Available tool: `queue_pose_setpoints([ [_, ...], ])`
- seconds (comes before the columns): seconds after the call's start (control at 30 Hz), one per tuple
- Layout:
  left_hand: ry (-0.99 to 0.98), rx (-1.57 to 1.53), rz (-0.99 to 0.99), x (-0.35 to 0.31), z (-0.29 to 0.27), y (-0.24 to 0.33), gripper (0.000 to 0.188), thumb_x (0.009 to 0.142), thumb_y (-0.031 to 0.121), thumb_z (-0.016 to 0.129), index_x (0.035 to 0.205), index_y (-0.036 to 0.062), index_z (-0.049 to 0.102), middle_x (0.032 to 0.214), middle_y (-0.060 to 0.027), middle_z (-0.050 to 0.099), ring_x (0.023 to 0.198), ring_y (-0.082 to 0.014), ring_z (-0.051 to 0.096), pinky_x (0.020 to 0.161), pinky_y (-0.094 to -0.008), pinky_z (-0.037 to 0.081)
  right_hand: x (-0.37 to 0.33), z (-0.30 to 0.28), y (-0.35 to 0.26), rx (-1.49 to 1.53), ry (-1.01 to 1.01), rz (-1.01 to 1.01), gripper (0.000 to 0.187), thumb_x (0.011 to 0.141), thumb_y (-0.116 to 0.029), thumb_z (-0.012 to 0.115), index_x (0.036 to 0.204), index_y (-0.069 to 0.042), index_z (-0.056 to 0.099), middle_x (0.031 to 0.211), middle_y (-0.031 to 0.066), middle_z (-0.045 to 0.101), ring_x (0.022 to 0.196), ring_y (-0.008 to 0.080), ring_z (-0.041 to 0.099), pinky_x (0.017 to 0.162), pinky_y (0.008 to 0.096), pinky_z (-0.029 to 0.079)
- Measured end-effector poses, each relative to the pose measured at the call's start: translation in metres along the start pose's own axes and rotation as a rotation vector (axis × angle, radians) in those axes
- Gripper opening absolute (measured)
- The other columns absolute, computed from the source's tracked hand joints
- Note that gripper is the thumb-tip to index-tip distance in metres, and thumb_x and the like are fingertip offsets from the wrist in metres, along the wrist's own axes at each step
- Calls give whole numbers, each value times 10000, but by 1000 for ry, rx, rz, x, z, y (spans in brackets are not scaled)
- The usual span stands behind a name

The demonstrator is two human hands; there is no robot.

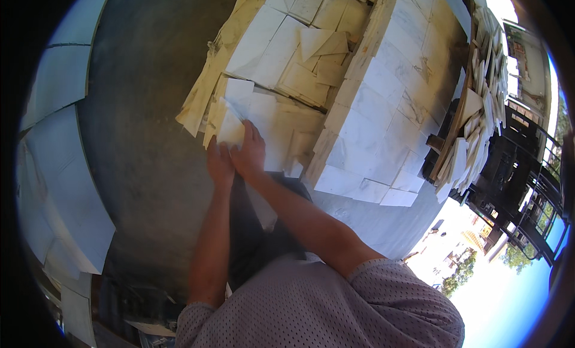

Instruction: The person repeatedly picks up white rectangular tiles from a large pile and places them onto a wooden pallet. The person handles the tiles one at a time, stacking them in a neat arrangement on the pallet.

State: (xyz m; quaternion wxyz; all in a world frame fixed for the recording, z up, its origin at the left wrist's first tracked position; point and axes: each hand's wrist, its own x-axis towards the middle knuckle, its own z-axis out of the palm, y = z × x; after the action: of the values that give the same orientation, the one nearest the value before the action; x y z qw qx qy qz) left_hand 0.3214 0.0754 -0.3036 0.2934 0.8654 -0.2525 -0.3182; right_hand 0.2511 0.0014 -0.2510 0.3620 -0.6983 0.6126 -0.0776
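A white stone tile (230, 129) lies tilted at the near left corner of a stack of marble tiles. My left hand (220, 164) is closed on the tile's near edge, its thumb side against my other hand. My right hand (251, 149) grips the same tile from the right, with its fingers along the edge. Beneath and beyond are flat rows of white marble tiles (275, 46). Several loose broken pieces (315, 41) lie on top of these rows. The undersides of my fingers are hidden.
A taller block of stacked marble tiles (383, 102) stands to the right. Beyond it, thin slabs (473, 120) lean in a pile, near a dark metal machine frame (509, 174). Large pale slabs (66, 168) line the left, across a grey floor (144, 108).
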Motion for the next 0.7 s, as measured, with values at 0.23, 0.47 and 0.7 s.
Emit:
queue_pose_setpoints([
  [0.23,-240,-443,-174,11,-22,10,504,1022,321,453,1370,-40,497,1320,-214,566,1195,-303,555,990,-378,429,-14,-44,-10,-20,64,51,524,801,-121,660,1299,-34,520,1344,205,541,1187,401,551,989,479,460],
  [0.47,-200,-137,-237,21,-29,-33,579,1033,430,370,1338,-38,523,1325,-207,577,1211,-326,548,996,-382,425,-104,-180,29,294,-384,220,374,913,-289,614,1204,-54,629,1097,161,692,1031,342,658,900,409,512],
  [0.7,-92,374,-5,15,-11,-66,578,1047,467,357,1232,-12,625,1240,-213,643,1149,-390,596,967,-462,465,-169,-327,122,404,-157,305,367,934,-257,615,1207,-12,611,1039,150,718,989,258,694,904,355,523],
])
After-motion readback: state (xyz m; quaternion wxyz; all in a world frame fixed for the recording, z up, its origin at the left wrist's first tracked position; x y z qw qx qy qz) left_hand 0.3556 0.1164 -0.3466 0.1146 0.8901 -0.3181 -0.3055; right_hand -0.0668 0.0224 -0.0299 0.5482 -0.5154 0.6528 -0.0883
